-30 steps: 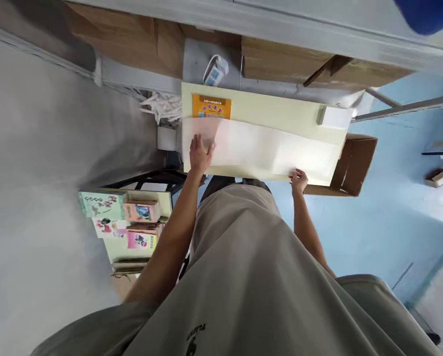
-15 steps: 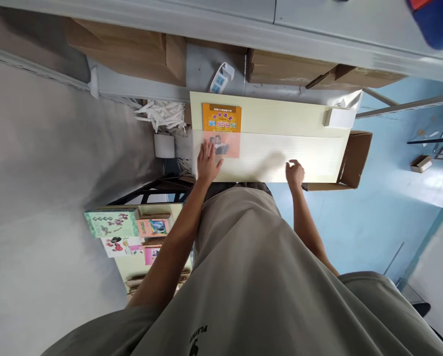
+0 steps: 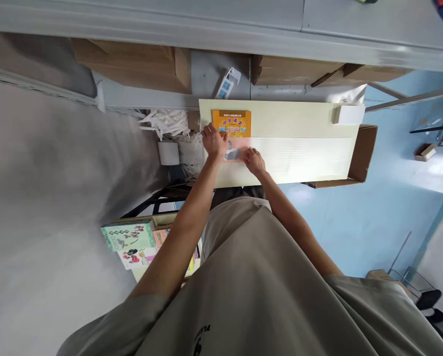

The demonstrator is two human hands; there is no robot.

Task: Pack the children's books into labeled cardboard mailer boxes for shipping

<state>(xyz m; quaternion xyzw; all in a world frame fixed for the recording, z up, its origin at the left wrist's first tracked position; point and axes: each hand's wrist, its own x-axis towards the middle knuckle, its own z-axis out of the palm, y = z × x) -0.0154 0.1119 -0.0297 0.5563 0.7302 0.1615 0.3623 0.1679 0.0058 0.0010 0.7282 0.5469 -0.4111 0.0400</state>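
book (image 3: 236, 122) between two hands (image 3: 215, 142)

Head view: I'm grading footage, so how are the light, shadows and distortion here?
Head view: glare washes out part of the blue background at right; a soft shadow darkens the grey floor; the clear sheet veils part of the book; the shirt looms large, apparently stretched by a wide lens.
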